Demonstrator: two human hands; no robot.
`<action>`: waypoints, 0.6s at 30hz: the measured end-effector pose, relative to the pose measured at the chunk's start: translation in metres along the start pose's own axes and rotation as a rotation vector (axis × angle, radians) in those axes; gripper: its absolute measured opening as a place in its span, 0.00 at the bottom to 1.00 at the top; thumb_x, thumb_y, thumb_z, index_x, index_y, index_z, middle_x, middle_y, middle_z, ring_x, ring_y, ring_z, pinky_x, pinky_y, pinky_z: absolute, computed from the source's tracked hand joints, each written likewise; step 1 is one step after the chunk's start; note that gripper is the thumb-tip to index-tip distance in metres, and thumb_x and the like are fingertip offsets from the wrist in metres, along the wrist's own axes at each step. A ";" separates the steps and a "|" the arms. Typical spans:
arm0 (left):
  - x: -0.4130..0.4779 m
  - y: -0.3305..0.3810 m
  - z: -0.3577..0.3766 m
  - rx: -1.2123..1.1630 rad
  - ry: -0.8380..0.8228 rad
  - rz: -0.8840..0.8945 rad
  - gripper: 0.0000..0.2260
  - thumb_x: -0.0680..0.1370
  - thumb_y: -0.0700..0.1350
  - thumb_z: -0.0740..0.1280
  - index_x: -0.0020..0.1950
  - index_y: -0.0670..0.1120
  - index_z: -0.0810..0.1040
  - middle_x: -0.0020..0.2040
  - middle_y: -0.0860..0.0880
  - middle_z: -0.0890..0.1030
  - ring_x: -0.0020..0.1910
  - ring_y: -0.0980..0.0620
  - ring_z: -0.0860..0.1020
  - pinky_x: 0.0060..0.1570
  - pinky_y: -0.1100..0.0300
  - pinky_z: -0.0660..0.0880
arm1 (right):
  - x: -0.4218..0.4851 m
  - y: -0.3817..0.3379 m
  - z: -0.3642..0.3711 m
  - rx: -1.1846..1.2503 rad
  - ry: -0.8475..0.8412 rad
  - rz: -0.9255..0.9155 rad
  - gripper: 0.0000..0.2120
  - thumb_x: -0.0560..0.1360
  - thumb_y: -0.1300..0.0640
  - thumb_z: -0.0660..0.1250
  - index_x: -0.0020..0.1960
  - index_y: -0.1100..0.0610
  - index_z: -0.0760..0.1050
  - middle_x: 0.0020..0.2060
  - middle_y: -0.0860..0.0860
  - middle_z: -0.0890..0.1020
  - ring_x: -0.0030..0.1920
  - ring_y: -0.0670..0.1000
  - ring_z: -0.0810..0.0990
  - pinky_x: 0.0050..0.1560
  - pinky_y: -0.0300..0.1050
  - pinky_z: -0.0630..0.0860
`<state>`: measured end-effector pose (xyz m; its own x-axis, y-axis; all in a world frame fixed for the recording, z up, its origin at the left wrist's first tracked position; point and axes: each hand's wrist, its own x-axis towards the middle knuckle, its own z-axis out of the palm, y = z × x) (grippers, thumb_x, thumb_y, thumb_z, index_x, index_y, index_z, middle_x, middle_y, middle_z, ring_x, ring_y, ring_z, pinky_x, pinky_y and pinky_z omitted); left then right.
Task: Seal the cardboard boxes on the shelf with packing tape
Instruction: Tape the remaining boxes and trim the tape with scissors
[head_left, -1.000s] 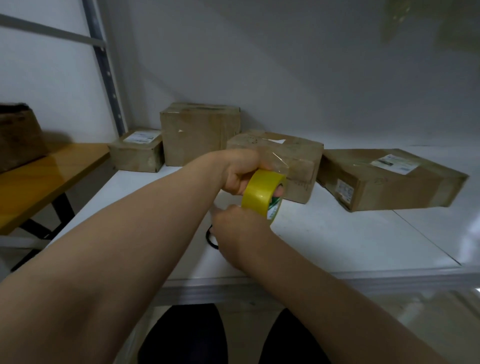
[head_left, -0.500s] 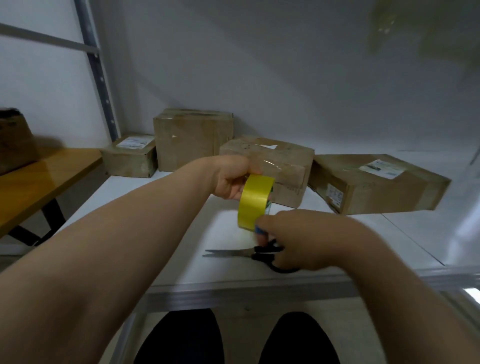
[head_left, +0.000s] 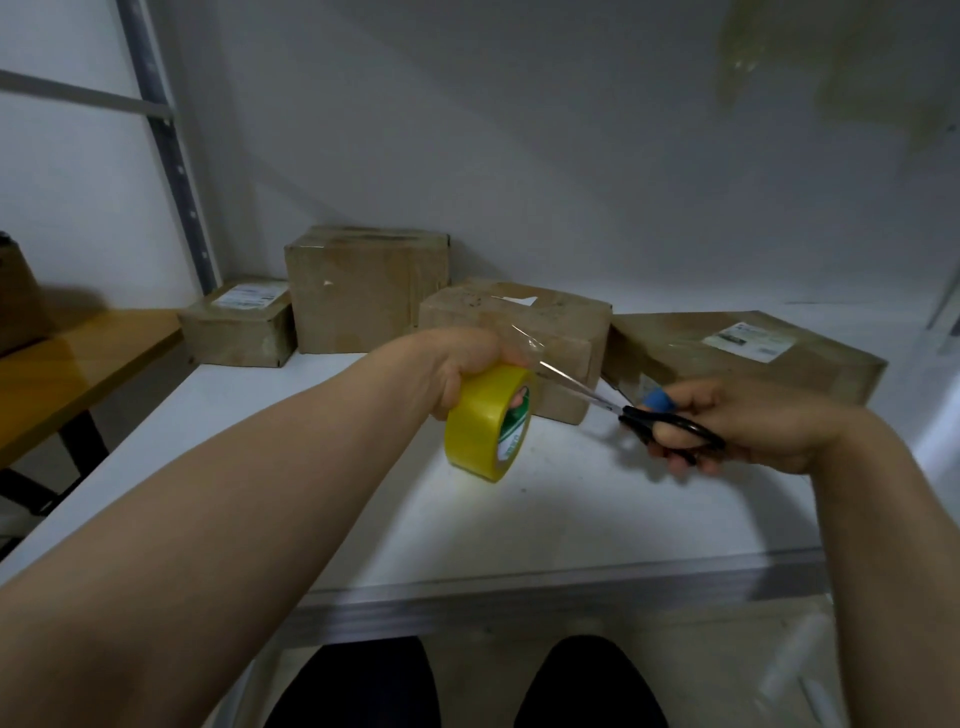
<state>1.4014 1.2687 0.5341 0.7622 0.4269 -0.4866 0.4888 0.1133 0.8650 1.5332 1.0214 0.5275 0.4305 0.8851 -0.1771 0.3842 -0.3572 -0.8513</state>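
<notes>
Now my left grip (head_left: 467, 364) clenches the tape roll (head_left: 485, 423), my right (head_left: 737, 421) the scissors (head_left: 649, 415) (blades at the film); slack tape could fold onto itself.

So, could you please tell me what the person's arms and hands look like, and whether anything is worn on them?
Both forearms are bare up to the frame's edge: no sleeves, gloves, watch or rings show. The left hand wears nothing. The right hand has a blue cover on one fingertip, its kind unclear.
</notes>
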 end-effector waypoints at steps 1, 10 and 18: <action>0.000 0.001 0.000 0.012 -0.001 -0.005 0.10 0.78 0.48 0.71 0.47 0.41 0.79 0.32 0.44 0.81 0.25 0.49 0.79 0.36 0.58 0.80 | 0.004 0.002 0.000 0.027 -0.006 0.005 0.43 0.48 0.35 0.85 0.55 0.58 0.83 0.43 0.55 0.84 0.39 0.50 0.82 0.34 0.39 0.76; 0.004 0.004 -0.003 0.047 0.007 -0.005 0.09 0.77 0.46 0.72 0.48 0.41 0.79 0.31 0.44 0.81 0.24 0.51 0.78 0.31 0.60 0.80 | 0.032 -0.004 -0.003 0.083 0.031 0.032 0.31 0.57 0.40 0.83 0.52 0.57 0.83 0.42 0.58 0.84 0.36 0.49 0.81 0.29 0.37 0.74; 0.007 0.005 -0.007 0.063 -0.007 -0.005 0.12 0.76 0.46 0.73 0.55 0.40 0.80 0.35 0.43 0.82 0.26 0.51 0.79 0.32 0.60 0.80 | 0.041 -0.008 -0.007 0.011 0.079 0.063 0.15 0.65 0.54 0.76 0.50 0.58 0.82 0.36 0.54 0.82 0.30 0.45 0.77 0.24 0.34 0.66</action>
<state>1.4064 1.2782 0.5360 0.7625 0.4206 -0.4916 0.5178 0.0589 0.8535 1.5531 1.0585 0.5308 0.5171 0.8343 -0.1912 0.3458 -0.4080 -0.8449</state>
